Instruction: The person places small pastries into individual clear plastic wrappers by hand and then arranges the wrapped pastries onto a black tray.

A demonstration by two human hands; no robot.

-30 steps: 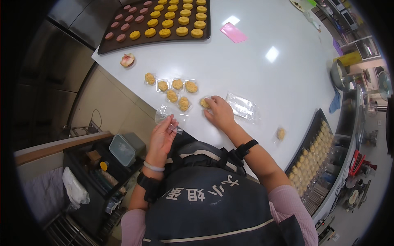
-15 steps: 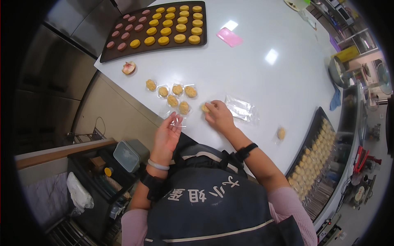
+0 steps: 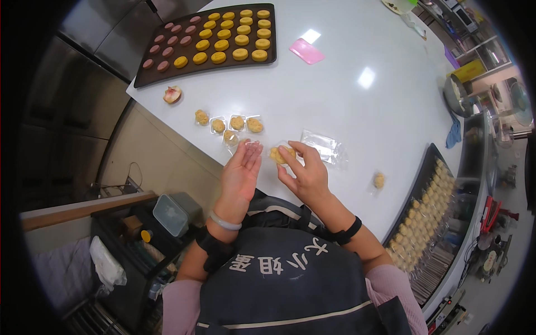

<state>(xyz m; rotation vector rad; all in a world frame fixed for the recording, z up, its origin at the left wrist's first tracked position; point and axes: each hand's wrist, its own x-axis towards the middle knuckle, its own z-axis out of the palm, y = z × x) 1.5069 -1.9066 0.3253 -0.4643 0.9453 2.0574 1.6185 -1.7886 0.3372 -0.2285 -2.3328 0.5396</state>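
Note:
My right hand (image 3: 306, 172) pinches a pale yellow, crumbly-looking cookie (image 3: 277, 155) between thumb and fingers, just above the white table. Clear film shows around the cookie's edge. Facing it, my left hand (image 3: 240, 174) has its palm turned toward the right and its fingers nearly straight. A thin clear plastic bag (image 3: 254, 144) shows faintly at those fingertips, its outline hard to make out. Beyond the left hand lie several cookies in clear wrappers, one wrapped cookie (image 3: 237, 122) among them; the nearest are partly covered by the fingers.
A stack of clear bags (image 3: 324, 146) lies right of my right hand, with a lone wrapped cookie (image 3: 379, 180) farther right. A dark tray (image 3: 146, 79) of yellow and pink rounds stands far left. Another tray (image 3: 429, 152) of wrapped cookies runs along the right. A pink scraper (image 3: 306, 51) lies beyond.
Both hands have come closer together, the left moving right and slightly up. The cookie in my right hand is now more exposed, beside my left fingertips. My left hand now covers a nearby wrapped cookie.

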